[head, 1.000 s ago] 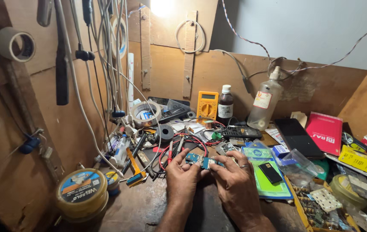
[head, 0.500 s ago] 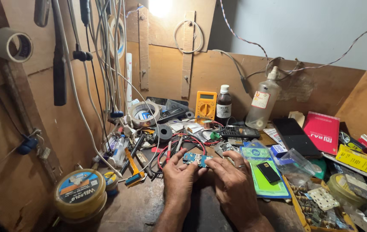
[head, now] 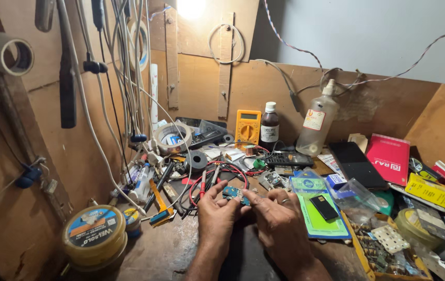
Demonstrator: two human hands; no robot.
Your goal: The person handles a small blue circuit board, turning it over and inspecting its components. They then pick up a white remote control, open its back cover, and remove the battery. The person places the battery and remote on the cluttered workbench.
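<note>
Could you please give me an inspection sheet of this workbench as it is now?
Surface: wooden bench, mostly covered.
Job's things: small blue circuit board, held between both hands.
Clutter: yellow multimeter, dark bottle, clear bottle, tape roll, solder tin, red box.
Grippers: left hand and right hand pinch the board.
Cables: red and black leads; wires hang on the wall.
Surroundings: plywood walls.
</note>
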